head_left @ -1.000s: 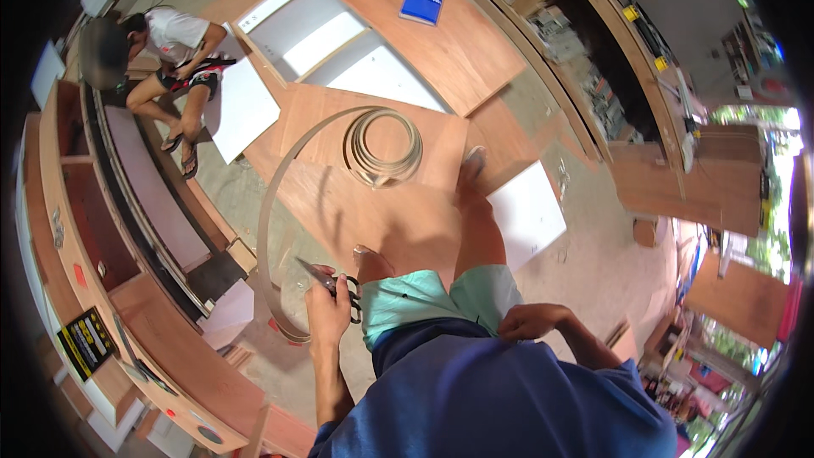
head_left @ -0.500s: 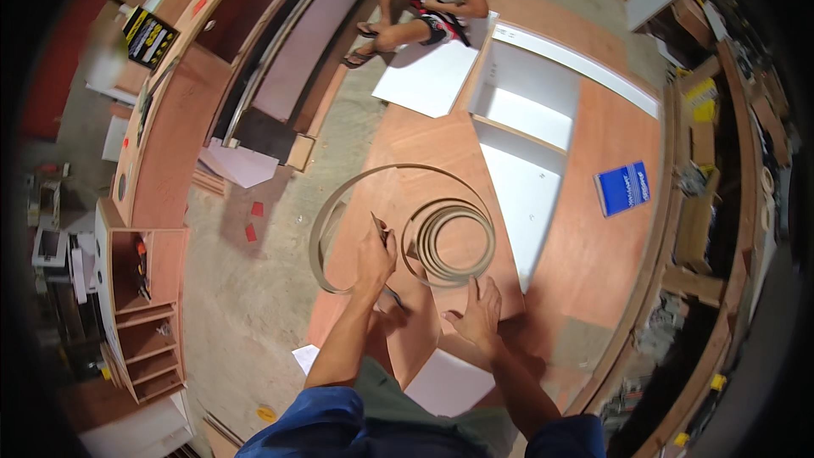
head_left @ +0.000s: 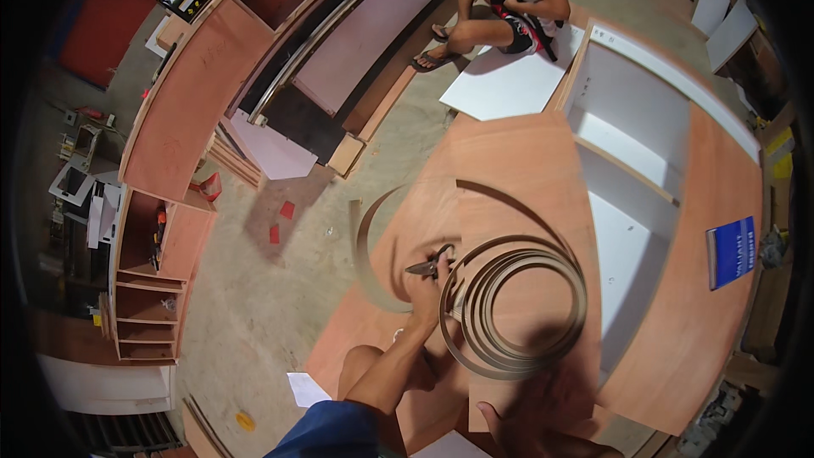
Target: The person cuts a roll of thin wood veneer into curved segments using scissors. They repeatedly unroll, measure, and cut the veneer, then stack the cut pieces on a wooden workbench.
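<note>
My left hand (head_left: 426, 295) is closed around dark-handled scissors (head_left: 421, 269), their blades pointing left. It is beside a loose coil of brown edge-banding strip (head_left: 579, 301), which lies over a wooden panel (head_left: 517, 148). A curved length of the strip (head_left: 366, 246) sweeps out left of the scissors, blurred by motion. Whether it joins the coil there I cannot tell. Low in the picture, my right hand (head_left: 507, 434) is in shadow at the panel's near edge, thumb stretched out. It appears open, with its other fingers hard to see.
Another person (head_left: 534, 0) sits on a white board (head_left: 500, 85) at the far side. A white cabinet carcass (head_left: 632, 229) lies right of the coil, with a blue packet (head_left: 731, 253) beyond it. Wooden shelving (head_left: 148, 305) stands at the left.
My view has turned, so the scene sits further right and the coil looks larger. The strip's wide loop has shifted and blurs at the left. My right hand has dropped lower, away from the coil.
</note>
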A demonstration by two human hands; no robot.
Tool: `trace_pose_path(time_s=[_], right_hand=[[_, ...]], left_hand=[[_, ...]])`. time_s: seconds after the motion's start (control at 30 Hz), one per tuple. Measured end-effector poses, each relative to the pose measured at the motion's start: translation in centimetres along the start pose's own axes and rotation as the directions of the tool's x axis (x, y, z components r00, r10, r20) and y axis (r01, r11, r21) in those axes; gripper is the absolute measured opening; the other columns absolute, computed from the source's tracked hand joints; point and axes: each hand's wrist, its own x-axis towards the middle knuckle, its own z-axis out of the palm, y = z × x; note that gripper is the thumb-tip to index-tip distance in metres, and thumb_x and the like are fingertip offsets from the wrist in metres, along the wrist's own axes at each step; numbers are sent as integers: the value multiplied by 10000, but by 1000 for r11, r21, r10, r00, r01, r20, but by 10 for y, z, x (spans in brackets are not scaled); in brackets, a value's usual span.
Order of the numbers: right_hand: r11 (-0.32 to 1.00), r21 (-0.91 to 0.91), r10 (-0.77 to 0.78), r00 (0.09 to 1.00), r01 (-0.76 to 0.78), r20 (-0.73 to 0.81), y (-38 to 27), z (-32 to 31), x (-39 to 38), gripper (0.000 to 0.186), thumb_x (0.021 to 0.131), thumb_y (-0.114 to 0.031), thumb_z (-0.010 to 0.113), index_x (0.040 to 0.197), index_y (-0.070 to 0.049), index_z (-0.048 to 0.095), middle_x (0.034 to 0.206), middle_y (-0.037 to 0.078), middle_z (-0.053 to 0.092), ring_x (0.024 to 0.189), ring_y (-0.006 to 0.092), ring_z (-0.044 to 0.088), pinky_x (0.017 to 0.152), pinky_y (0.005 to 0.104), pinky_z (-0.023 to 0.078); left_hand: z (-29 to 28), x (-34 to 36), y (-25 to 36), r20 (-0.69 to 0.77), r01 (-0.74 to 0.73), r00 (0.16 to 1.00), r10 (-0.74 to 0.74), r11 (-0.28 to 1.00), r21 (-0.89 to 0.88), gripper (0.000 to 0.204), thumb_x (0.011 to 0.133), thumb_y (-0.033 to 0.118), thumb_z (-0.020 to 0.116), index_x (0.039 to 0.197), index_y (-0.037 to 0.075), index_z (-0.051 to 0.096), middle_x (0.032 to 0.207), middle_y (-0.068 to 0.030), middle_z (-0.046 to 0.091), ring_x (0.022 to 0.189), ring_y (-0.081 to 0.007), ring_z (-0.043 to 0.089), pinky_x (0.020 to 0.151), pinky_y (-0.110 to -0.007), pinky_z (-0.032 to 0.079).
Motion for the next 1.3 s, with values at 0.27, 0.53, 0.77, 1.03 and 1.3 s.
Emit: trace_pose_path(time_s=[0.27,0.53,0.77,1.03,1.3], right_hand=[[995,41,-84,993,87,-80,16,8,-5,1216,769,-602,786,1562,124,219,1585,381,265,1482,553,250,1209,663,222],[985,125,-77,952,119,-297,22,40,-24,1045,798,-540,779,1532,74,359,1576,318,345,1484,493,291,1205,670,151],[992,121,12,897,46,-441,25,46,-29,849,760,-402,818,1398,58,496,1463,284,484,1398,476,411,1173,633,237],[987,149,35,845,54,-533,16,52,-39,694,797,-352,797,1322,26,546,1364,226,563,1286,414,502,1142,586,294],[964,188,-17,755,185,-655,8,64,-43,515,813,-238,795,1217,9,593,1240,216,600,1118,399,542,1014,523,395]], left_hand=[[9,-9,-1,-113,-101,989,94,993,-56,177,952,149,727,970,-11,654,763,-124,627,689,-244,585,641,-385,466],[-19,-22,50,19,-37,999,41,985,-167,201,1008,186,658,1057,3,589,771,-126,610,704,-224,599,637,-359,469],[-78,17,34,-308,-219,938,160,961,-169,164,1002,125,657,1053,-11,582,792,-97,601,714,-181,570,661,-338,474],[-160,-17,48,-25,18,999,-33,893,-450,205,975,120,705,1098,9,584,766,-36,583,648,-98,551,562,-265,433],[-216,-43,37,149,119,988,-44,828,-547,258,973,104,685,1155,15,526,779,-30,594,658,-103,594,580,-264,481]])
